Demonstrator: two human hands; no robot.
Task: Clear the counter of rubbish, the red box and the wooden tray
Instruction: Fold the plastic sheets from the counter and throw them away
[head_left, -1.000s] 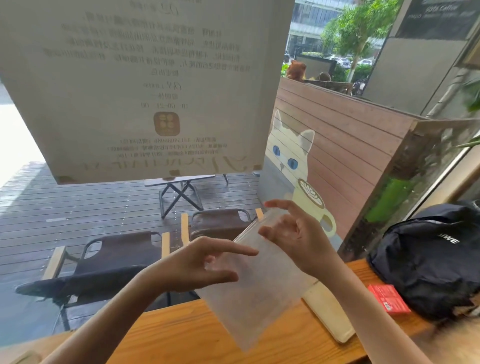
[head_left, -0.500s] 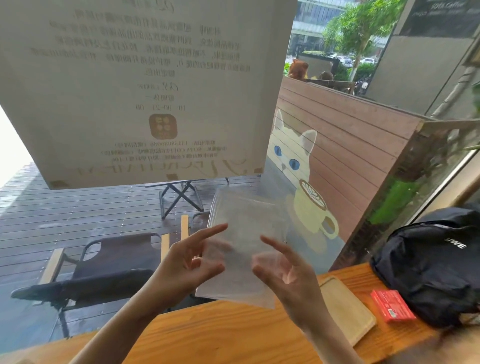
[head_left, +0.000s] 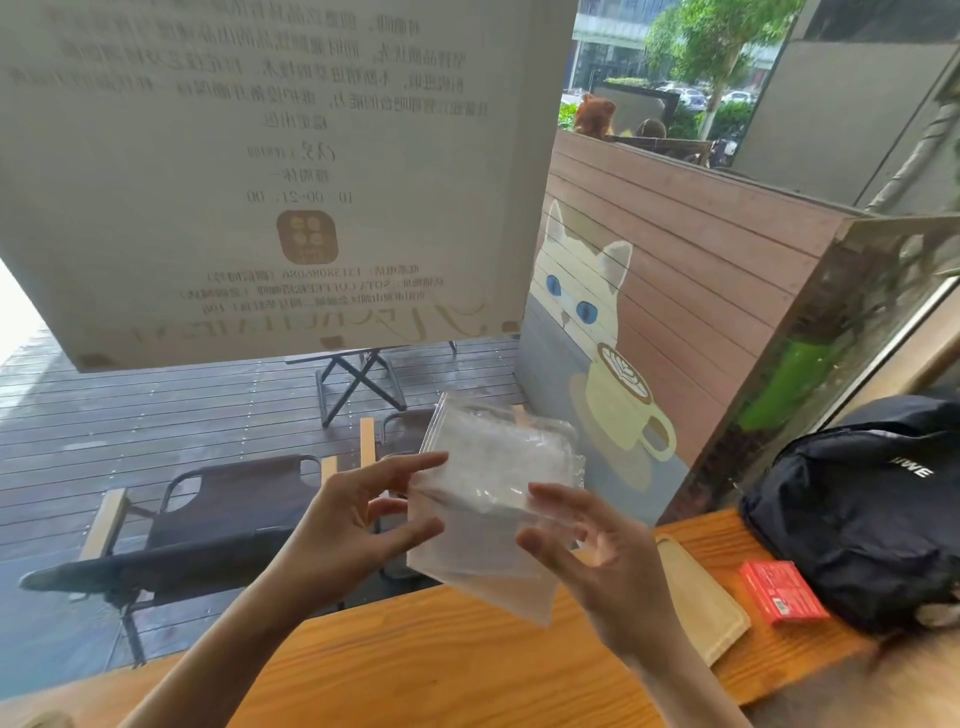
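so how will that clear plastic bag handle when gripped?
Clear plastic bag is probably floppy: it creases between left hand and right hand. Likely very light, held aloft by fingertips. Glossy film may slip.

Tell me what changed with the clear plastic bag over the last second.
Both hands, left and right, folded the clear plastic bag from a hanging sheet into a smaller layered bundle, raised above the counter. The pale wooden tray, red box and black backpack stayed put.
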